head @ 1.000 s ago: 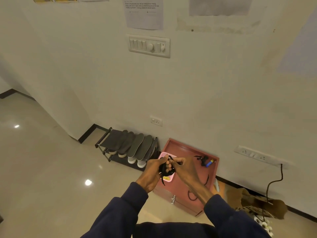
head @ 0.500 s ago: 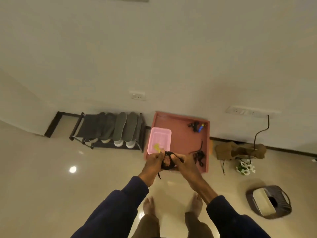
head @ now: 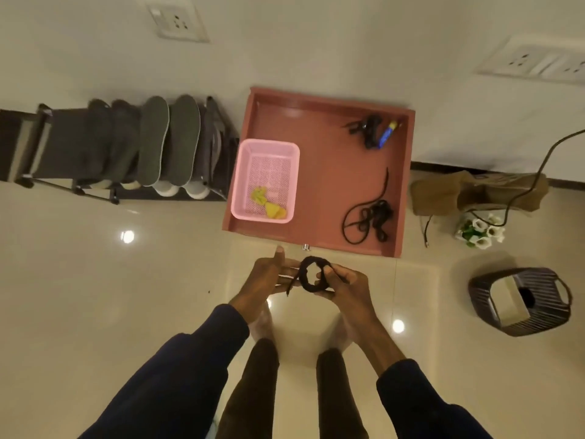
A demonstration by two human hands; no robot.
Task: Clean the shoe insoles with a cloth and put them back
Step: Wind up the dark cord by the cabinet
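Note:
Several grey insoles (head: 154, 139) lie on top of white shoes (head: 197, 190) on a low black shoe rack (head: 63, 185) at the left by the wall. A yellow cloth (head: 271, 208) sits in a pink basket (head: 286, 172). Out in front of me, a coiled black shoelace (head: 313, 274) hangs between my hands. My right hand (head: 346, 288) pinches the coil's right side. My left hand (head: 267, 277) has its thumb raised and its fingers stretched toward the coil, touching its left side and loose end.
The pink basket stands on a red tray-like cabinet top (head: 329, 172), which also holds another black lace (head: 368, 221) and a small black and blue item (head: 378, 133). A dark basket (head: 519, 301), white flowers (head: 481, 231), a brown bag (head: 474, 191) and a cable lie at the right. My bare feet stand below my hands.
My view has tilted down from the wall to the floor. My hands have drawn back from over the cabinet. The lace, first bunched in both hands, now shows as an open ring.

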